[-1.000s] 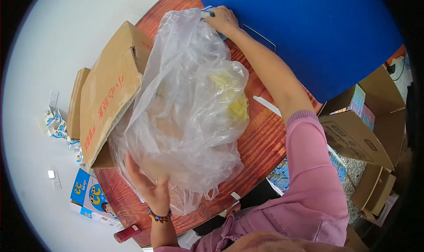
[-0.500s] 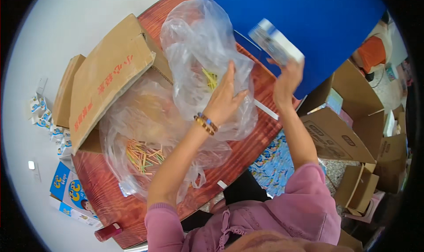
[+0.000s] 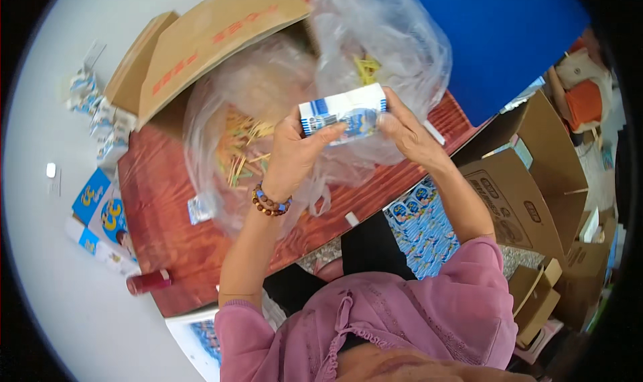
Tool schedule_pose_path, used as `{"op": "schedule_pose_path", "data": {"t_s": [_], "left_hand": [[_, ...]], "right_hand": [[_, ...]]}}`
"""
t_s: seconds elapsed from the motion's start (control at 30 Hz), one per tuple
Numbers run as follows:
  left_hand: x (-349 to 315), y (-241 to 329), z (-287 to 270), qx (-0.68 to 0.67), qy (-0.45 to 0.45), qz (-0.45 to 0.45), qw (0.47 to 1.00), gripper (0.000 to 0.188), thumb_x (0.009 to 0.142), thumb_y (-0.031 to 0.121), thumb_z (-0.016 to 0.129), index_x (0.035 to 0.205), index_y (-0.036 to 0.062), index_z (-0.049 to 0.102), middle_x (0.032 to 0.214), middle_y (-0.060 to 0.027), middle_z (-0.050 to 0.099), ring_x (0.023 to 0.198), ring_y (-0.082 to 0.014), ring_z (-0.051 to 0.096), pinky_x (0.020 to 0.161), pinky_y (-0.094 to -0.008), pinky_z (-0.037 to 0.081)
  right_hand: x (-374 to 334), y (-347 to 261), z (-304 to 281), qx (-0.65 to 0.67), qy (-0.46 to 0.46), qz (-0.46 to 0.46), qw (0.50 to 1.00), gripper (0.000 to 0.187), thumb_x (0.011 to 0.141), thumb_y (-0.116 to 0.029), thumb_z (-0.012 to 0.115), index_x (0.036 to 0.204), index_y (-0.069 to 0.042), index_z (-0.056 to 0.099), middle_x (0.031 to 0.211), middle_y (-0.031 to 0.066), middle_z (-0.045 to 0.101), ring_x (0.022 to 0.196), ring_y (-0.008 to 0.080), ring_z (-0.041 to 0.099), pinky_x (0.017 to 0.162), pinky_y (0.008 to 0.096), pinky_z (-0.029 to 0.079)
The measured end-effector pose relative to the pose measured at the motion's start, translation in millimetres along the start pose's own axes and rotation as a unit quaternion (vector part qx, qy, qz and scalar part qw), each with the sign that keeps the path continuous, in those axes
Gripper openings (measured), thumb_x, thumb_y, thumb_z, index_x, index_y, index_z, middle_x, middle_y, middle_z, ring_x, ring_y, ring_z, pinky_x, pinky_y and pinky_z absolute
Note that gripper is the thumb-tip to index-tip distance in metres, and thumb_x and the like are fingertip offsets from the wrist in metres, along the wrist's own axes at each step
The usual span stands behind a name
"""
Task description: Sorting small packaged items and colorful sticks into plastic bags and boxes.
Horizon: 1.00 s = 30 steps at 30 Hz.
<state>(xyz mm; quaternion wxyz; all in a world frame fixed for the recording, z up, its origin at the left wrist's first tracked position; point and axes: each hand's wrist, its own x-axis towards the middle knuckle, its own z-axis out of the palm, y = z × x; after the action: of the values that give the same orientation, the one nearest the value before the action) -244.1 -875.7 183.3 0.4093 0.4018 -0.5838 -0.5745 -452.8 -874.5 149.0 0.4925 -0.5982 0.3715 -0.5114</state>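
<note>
Between my two hands is a small white-and-blue box (image 3: 358,99), held level above the table by its ends. My left hand (image 3: 293,155) is closed round its left end, with the thumb across the printed front. The right end is gripped by my right hand (image 3: 410,133). Below and behind the box lie two clear plastic bags. Thin coloured sticks (image 3: 241,151) lie in the nearer left bag (image 3: 284,64), and a small bunch of yellow sticks (image 3: 366,68) shows in the far bag (image 3: 418,30).
A brown cardboard box (image 3: 221,30) lies at the back left of the red wood-grain table (image 3: 157,181). Small white-and-blue packs (image 3: 100,117), a blue-and-white carton (image 3: 100,204) and a dark red cylinder (image 3: 149,281) are along the left. Open cartons (image 3: 512,201) stand at right.
The white-and-blue box has come down from the far right to in front of me. My left hand has left the far bag and taken the box's other end. The view has shifted.
</note>
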Motion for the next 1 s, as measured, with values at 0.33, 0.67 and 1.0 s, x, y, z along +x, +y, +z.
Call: {"op": "schedule_pose_path", "data": {"t_s": [0.33,0.67,1.0], "left_hand": [[-81,-38,-48,0.342,0.346,0.114,0.866,0.029,0.086,0.022,0.066,0.099,-0.0032,0.061,0.081,-0.0216,0.067,0.076,-0.0347,0.067,0.065,-0.04,0.05],[-165,-49,-51,0.333,0.231,0.068,0.912,0.036,0.086,0.025,0.068,0.104,-0.0037,0.057,0.075,-0.0168,0.066,0.069,-0.0272,0.067,0.06,-0.0373,0.048],[-179,-86,-10,-0.113,0.42,0.084,0.896,0.038,0.102,0.037,0.042,0.092,0.0012,0.051,0.08,-0.0044,0.054,0.072,-0.0097,0.05,0.066,-0.0267,0.042]], "right_hand": [[-6,12,140,-0.436,-0.043,0.039,0.898,0.035,0.092,-0.017,0.059,0.118,0.003,0.046,0.095,0.0228,0.062,0.1,0.0339,0.06,0.084,0.0398,0.046],[-60,22,141,-0.163,-0.114,0.058,0.978,0.031,0.089,-0.011,0.065,0.113,-0.001,0.047,0.085,0.0021,0.059,0.076,0.0065,0.055,0.064,0.0261,0.049],[-117,17,183,-0.331,0.045,-0.144,0.931,0.034,0.092,-0.027,0.06,0.109,0.0,0.049,0.08,0.0164,0.063,0.07,0.0256,0.063,0.062,0.0366,0.049]]}}
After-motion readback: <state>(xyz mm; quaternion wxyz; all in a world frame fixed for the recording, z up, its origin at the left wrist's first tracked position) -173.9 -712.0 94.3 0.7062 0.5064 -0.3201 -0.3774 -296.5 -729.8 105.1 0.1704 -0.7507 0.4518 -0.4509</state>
